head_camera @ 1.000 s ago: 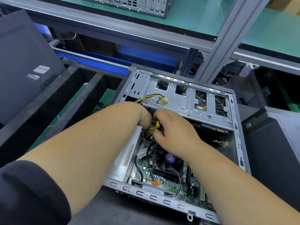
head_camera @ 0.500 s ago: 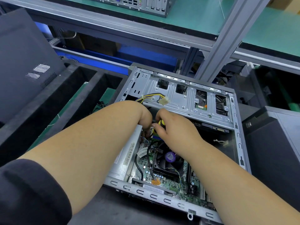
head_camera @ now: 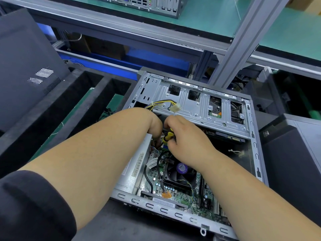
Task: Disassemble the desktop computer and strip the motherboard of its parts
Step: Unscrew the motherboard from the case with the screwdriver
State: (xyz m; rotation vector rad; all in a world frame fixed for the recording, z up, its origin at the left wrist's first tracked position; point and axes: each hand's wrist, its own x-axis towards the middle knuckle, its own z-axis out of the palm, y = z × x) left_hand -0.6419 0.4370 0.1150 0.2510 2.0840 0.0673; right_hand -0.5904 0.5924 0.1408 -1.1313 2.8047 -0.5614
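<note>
Barely shifted, both hands work above the dark bench (head_camera: 121,221) under green shelving (head_camera: 286,32).

The case (head_camera: 189,103) is bare, dull-grey stamped metal. The screwdriver handle (head_camera: 168,136) looks like glossy yellow plastic. The sleeve (head_camera: 31,207) is matt dark cloth.

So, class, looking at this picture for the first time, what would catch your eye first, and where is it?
Two bare forearms meet over the open grey metal computer case at centre. The right hand grips a yellow-and-black screwdriver handle, while the left hand reaches down beside it. Below them sits the black cooler fan with a purple sticker on the green motherboard.
</note>
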